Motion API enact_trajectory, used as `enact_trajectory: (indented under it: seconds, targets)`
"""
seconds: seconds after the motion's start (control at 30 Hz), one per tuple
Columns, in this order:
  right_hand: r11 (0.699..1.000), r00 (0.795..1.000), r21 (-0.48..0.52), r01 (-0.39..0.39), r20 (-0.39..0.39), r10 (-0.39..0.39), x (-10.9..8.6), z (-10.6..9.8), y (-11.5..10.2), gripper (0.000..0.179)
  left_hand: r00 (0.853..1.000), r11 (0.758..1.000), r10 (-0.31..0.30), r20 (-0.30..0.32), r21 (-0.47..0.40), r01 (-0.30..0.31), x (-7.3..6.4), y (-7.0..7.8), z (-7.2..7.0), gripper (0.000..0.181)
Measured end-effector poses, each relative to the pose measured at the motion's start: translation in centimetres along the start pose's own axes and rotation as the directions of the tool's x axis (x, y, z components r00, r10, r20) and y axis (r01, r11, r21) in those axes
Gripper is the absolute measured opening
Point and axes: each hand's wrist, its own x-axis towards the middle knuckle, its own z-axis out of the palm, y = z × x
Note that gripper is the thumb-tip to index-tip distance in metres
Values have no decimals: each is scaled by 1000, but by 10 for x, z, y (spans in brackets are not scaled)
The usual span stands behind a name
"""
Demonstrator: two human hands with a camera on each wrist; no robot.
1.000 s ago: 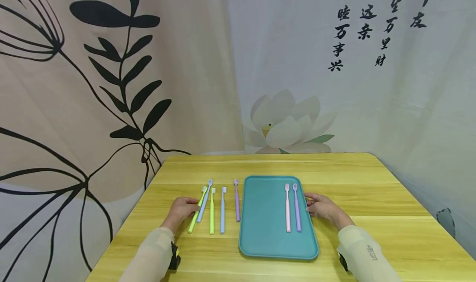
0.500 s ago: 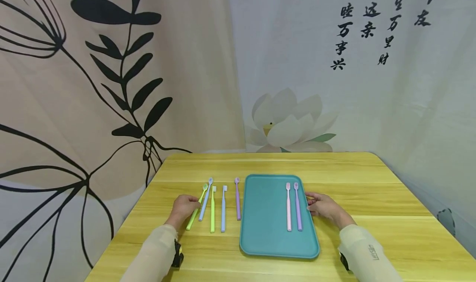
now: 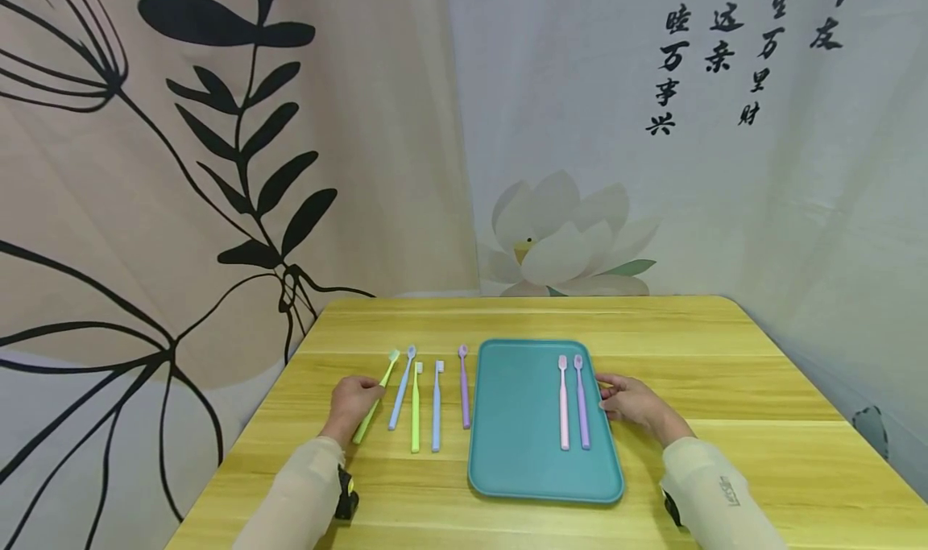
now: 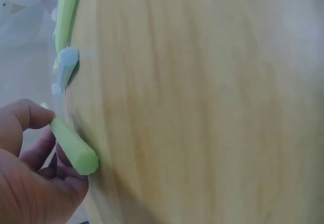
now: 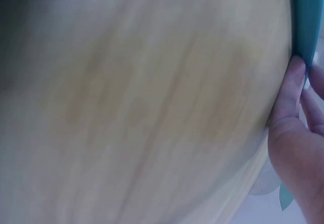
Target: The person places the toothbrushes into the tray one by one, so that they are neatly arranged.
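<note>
My left hand [image 3: 351, 407] pinches a light green toothbrush [image 3: 387, 373] between thumb and fingers, at the left end of a row of toothbrushes. In the left wrist view its handle end [image 4: 78, 155] points towards the camera, close over the table. To its right lie a blue toothbrush [image 3: 402, 393], a second green toothbrush [image 3: 416, 413], another blue toothbrush [image 3: 437, 413] and a purple toothbrush [image 3: 465, 393]. My right hand [image 3: 634, 403] rests its fingertips against the right rim of a teal tray [image 3: 511, 421]. On the tray lie a pink toothbrush [image 3: 564, 409] and a purple toothbrush [image 3: 583, 409].
The wooden table [image 3: 725, 469] extends beyond both arms. A printed curtain [image 3: 384, 171] hangs behind its far edge. Dark devices are strapped at both wrists, over the pale sleeves [image 3: 297, 485].
The left hand has shifted the light green toothbrush slightly left and away from the blue one beside it, widening the gap. The right hand and tray keep their places.
</note>
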Motion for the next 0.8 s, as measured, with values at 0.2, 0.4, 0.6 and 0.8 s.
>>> enact_trajectory:
  seconds: [0.2, 0.4, 0.6, 0.8]
  targets:
    - [1000, 1000, -1, 0, 0, 0, 0, -1, -1, 62, 1000, 1000, -4, -4, -28, 4, 2, -1, -2, 28]
    - [1000, 1000, 7, 1, -5, -1, 0, -1, -1, 62, 999, 995, -39, 7, -87, 39, 5, 6, 1, 31]
    - [1000, 1000, 8, -2, -5, 2, 0, -1, -1, 63, 999, 991, -49, 4, -127, 49, 4, 20, 3, 31]
    - [1000, 1000, 17, -8, -3, 8, 0, -1, 0, 63, 999, 980, -50, 1, -194, 49, 4, 40, 6, 31]
